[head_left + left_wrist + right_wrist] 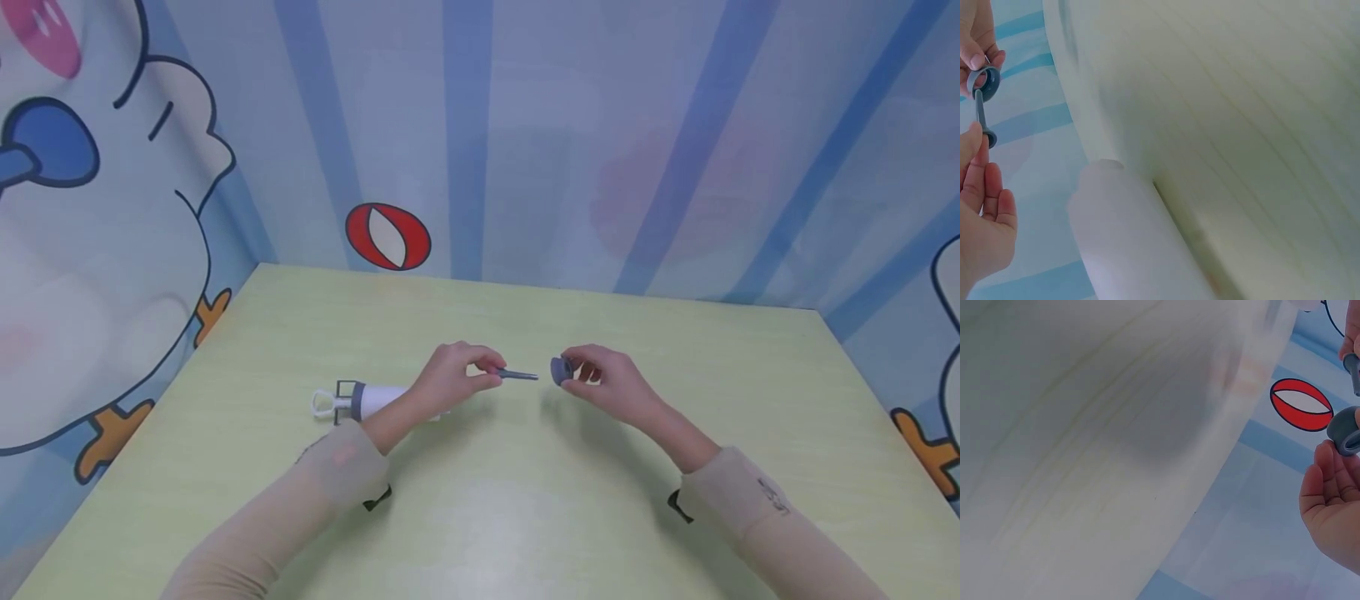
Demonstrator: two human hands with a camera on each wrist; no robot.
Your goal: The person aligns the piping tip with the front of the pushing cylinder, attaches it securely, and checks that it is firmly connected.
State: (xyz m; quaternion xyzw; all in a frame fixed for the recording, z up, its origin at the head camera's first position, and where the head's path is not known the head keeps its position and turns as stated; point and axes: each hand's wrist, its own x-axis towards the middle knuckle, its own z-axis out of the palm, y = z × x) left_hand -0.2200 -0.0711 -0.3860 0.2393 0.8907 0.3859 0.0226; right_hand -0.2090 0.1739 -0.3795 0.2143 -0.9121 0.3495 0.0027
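My left hand (453, 375) pinches a slim grey nozzle (517, 376) at its wider end, the thin tube pointing right. Facing it, my right hand (613, 385) holds a grey ring-shaped cap (557, 372) between thumb and fingers. A small gap separates nozzle tip and cap in the head view. In the left wrist view the tip of the nozzle (981, 112) overlaps the lower rim of the open cap (995, 86). Behind my left forearm lies a white syringe-like cylinder (381, 400) with a grey collar and a white ring handle; the forearm hides part of it.
The pale green tabletop (510, 517) spreads under both hands. Striped blue walls (540, 167) with cartoon figures and a red-and-white oval (387, 237) stand along its back and sides. The cylinder's ring handle (322, 404) points left.
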